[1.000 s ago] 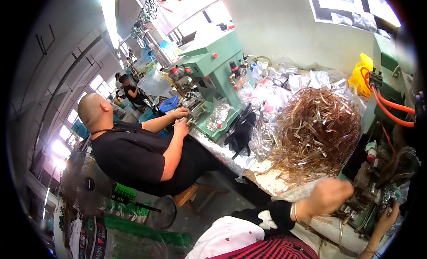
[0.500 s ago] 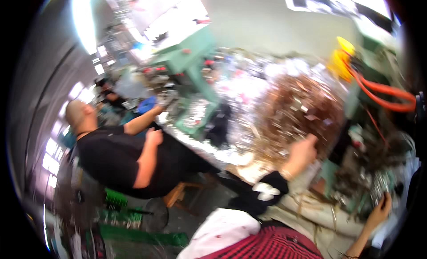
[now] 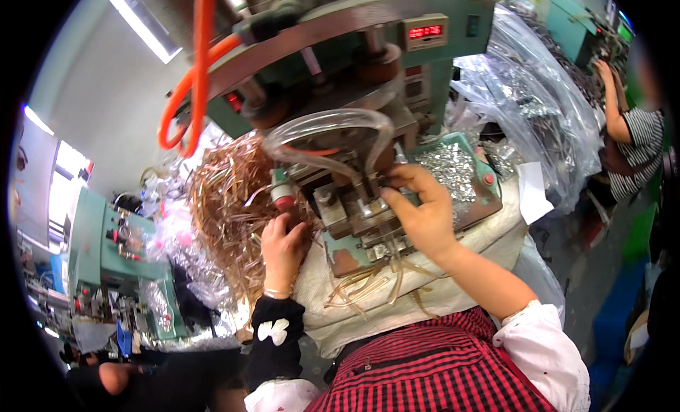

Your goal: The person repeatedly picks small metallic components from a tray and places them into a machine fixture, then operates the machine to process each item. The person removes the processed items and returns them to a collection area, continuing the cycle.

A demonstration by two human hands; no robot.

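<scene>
Right hand [image 3: 423,217] fingertips pinched at the green metal press's steel die block [image 3: 358,210]. Left hand [image 3: 282,250] curled into the tangled coppery metal strip pile [image 3: 230,199]; grip unclear.

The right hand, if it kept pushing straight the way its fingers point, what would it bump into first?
The right hand already has its fingertips at the green press machine's metal block, so probably that.

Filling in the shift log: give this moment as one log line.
left hand: in copper strip pile | right hand: fingers at green press die | silver parts: on tray
</scene>
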